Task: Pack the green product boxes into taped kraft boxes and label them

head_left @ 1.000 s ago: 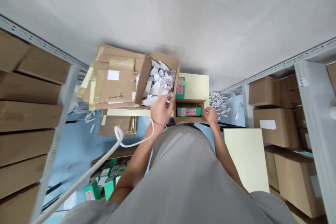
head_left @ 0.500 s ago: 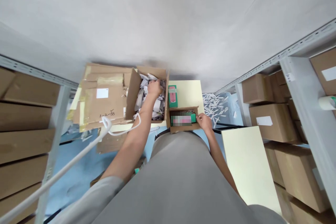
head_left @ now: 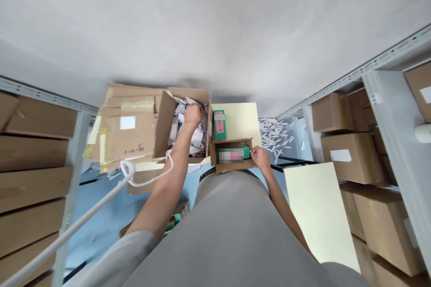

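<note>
My left hand (head_left: pixel 194 114), its fingers curled closed, is over the white paper strips (head_left: pixel 198 136) in an open cardboard box (head_left: pixel 163 123). What its fingers hold, if anything, is hidden. At the right edge of a smaller open cardboard box (head_left: pixel 232 167), my right hand (head_left: pixel 261 158) pinches the cardboard wall. A green-and-pink package (head_left: pixel 245 153) lies inside that smaller box, part of it blurred out. Behind it, a second green-and-pink package (head_left: pixel 220 124) rests on a pale yellow board (head_left: pixel 240 119).
Flattened cardboard (head_left: pixel 138 136) is stacked at left, with a white rod (head_left: pixel 90 213) crossing in front. Shelves of cartons (head_left: pixel 362 157) stand on both sides. Paper strips (head_left: pixel 276 136) lie beyond the board, and another pale panel (head_left: pixel 321 210) is at right.
The view has shifted slightly. My left hand stays closed over the paper strips, and my right hand keeps its pinch on the smaller box's edge.
</note>
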Action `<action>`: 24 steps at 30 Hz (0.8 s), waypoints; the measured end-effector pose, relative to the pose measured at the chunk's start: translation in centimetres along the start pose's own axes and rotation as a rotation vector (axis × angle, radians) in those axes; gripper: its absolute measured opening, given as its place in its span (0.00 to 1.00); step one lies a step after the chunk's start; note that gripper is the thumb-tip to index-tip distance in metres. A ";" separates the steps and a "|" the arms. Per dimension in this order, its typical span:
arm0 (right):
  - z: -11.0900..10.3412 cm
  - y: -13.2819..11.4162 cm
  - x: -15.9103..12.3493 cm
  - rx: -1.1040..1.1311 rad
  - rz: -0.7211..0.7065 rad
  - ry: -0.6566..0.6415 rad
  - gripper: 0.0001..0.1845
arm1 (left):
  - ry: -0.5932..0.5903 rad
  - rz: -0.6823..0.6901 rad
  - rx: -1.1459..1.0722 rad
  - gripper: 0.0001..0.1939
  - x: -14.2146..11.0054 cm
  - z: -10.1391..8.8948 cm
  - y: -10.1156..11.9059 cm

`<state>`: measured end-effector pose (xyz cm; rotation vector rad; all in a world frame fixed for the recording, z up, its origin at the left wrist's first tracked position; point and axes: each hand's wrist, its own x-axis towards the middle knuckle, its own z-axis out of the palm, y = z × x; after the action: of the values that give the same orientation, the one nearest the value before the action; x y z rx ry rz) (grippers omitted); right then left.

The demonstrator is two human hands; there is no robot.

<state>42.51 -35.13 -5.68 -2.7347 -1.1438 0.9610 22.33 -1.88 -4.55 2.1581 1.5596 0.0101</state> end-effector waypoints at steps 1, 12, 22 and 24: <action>-0.1 0.0 0.1 -0.003 -0.004 -0.005 0.13 | 0.021 0.009 -0.001 0.16 -0.4 -0.3 -0.2; -0.7 0.8 1.6 -0.009 -0.071 -0.033 0.14 | 0.114 -0.026 -0.051 0.16 -7.3 -3.2 -1.2; -1.4 1.3 2.6 -0.021 -0.122 -0.052 0.15 | 0.215 -0.195 -0.247 0.16 -11.7 -5.1 -1.0; -1.5 1.3 2.7 -0.021 -0.133 -0.061 0.15 | 0.262 -0.176 -0.318 0.16 -12.7 -5.5 -1.0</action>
<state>45.67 -34.02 -6.20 -2.6224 -1.3337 1.0266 15.42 -11.02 3.27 1.8225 1.7510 0.4680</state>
